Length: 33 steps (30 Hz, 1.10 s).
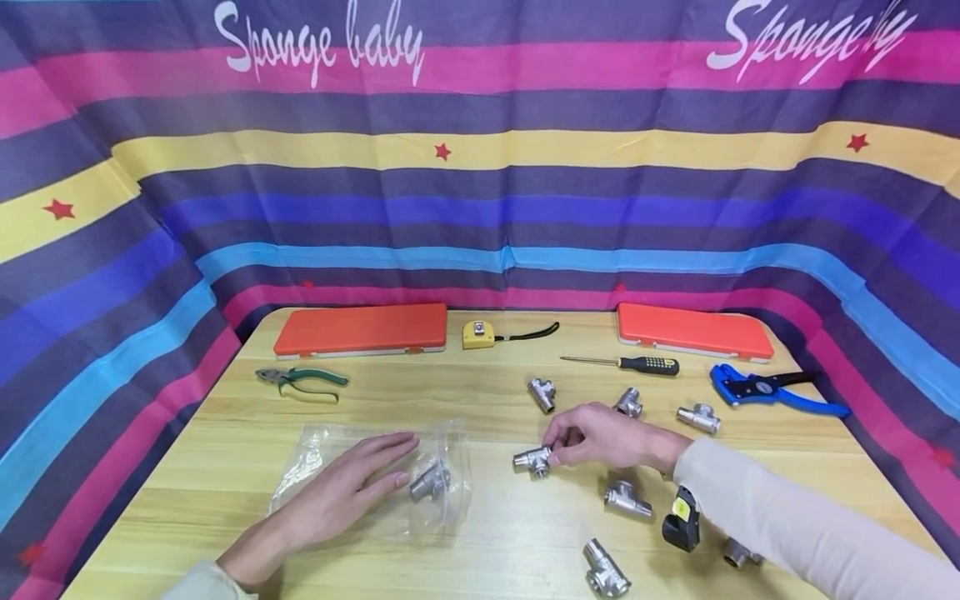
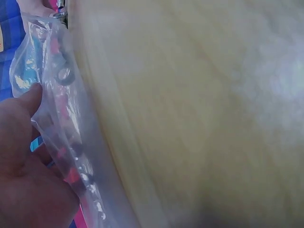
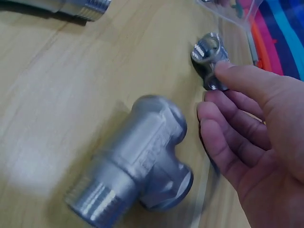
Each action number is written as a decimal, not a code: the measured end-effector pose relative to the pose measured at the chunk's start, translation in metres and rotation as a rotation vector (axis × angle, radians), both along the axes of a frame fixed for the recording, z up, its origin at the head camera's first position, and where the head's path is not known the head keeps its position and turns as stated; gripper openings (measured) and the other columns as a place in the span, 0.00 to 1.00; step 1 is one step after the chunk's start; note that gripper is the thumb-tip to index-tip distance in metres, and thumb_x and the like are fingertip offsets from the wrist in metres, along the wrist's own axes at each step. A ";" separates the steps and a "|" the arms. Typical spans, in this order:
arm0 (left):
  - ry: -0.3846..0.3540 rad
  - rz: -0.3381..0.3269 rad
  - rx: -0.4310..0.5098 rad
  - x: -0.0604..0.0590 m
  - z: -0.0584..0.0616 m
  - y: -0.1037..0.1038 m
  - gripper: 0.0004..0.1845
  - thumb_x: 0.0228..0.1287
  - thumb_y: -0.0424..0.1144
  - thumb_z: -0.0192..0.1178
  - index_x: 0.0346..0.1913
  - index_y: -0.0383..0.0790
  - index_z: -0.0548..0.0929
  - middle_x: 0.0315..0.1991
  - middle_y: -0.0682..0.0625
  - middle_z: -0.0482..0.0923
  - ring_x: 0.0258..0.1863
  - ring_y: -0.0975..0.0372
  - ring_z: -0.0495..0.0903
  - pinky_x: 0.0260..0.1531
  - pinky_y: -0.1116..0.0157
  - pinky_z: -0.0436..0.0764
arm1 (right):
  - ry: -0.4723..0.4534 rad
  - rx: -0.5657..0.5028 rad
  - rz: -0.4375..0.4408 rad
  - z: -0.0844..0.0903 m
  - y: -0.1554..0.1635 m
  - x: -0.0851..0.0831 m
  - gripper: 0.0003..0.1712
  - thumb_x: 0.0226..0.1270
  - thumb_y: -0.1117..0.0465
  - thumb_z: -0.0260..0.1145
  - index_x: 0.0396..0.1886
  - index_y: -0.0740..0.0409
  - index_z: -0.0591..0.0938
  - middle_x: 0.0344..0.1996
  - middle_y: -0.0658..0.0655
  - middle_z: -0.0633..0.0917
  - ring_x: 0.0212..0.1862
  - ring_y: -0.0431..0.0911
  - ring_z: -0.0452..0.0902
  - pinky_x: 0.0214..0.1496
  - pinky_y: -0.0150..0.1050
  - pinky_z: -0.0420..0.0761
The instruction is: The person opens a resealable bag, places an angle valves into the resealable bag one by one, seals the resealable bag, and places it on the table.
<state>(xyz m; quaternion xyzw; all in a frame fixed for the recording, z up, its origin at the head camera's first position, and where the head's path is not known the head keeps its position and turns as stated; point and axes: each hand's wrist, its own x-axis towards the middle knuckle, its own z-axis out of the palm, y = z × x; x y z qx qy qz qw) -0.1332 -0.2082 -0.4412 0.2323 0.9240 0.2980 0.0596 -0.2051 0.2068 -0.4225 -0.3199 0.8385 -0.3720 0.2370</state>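
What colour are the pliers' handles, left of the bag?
Green; the pliers show best in the head view.

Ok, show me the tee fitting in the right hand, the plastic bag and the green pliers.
tee fitting (image 1: 531, 459), head view, its body.
plastic bag (image 1: 450, 446), head view, its clear side.
green pliers (image 1: 318, 377), head view, a handle.

Silver tee fittings (image 1: 533, 460), orange cases (image 1: 362, 328), blue cutter (image 1: 757, 389), striped backdrop (image 1: 480, 192).

On the bench (image 1: 225, 467), two cases (image 1: 361, 328) lay along the back edge with a tape measure (image 1: 478, 334) between them. Pliers (image 1: 302, 381) lay left, a screwdriver (image 1: 626, 364) and a cutter (image 1: 765, 390) right. A bag (image 1: 375, 479) holding one fitting (image 1: 430, 482) lay front-left; loose fittings (image 1: 627, 499) were scattered to its right.
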 end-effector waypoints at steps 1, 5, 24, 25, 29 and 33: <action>0.002 0.001 0.001 0.000 0.000 0.000 0.29 0.86 0.56 0.55 0.81 0.49 0.75 0.82 0.52 0.71 0.81 0.48 0.69 0.79 0.38 0.69 | 0.008 -0.003 0.000 0.000 -0.001 0.000 0.12 0.73 0.58 0.76 0.51 0.57 0.89 0.38 0.47 0.90 0.40 0.37 0.85 0.46 0.31 0.89; 0.003 0.005 0.000 0.001 -0.001 0.000 0.29 0.85 0.56 0.56 0.81 0.50 0.74 0.82 0.51 0.70 0.82 0.47 0.69 0.80 0.38 0.68 | 0.032 -0.032 -0.005 0.003 -0.009 0.002 0.13 0.73 0.57 0.76 0.51 0.58 0.89 0.38 0.48 0.91 0.41 0.37 0.86 0.48 0.32 0.89; -0.005 0.016 0.015 0.003 0.000 0.001 0.31 0.86 0.58 0.54 0.82 0.48 0.73 0.83 0.48 0.69 0.82 0.44 0.68 0.79 0.34 0.66 | 0.084 -0.121 -0.127 -0.009 -0.110 0.012 0.11 0.72 0.57 0.78 0.48 0.56 0.91 0.36 0.47 0.92 0.35 0.34 0.84 0.44 0.30 0.87; -0.004 0.016 0.015 0.003 0.000 0.001 0.31 0.86 0.58 0.54 0.82 0.48 0.73 0.83 0.48 0.69 0.82 0.44 0.68 0.79 0.34 0.66 | 0.084 -0.120 -0.140 -0.009 -0.114 0.013 0.11 0.72 0.57 0.78 0.48 0.56 0.91 0.36 0.47 0.92 0.35 0.34 0.84 0.44 0.30 0.86; 0.002 0.016 0.015 0.004 0.000 0.000 0.31 0.86 0.57 0.54 0.81 0.47 0.73 0.83 0.48 0.69 0.82 0.44 0.68 0.79 0.34 0.66 | 0.104 -0.117 -0.171 -0.010 -0.129 0.015 0.12 0.73 0.58 0.77 0.50 0.60 0.91 0.38 0.51 0.93 0.37 0.35 0.86 0.45 0.30 0.87; 0.008 0.017 0.012 0.004 -0.001 0.000 0.32 0.85 0.58 0.54 0.81 0.46 0.73 0.83 0.47 0.69 0.82 0.44 0.68 0.79 0.34 0.67 | 0.091 -0.122 -0.168 -0.008 -0.134 0.017 0.13 0.74 0.59 0.75 0.53 0.61 0.91 0.41 0.54 0.94 0.38 0.38 0.88 0.46 0.30 0.87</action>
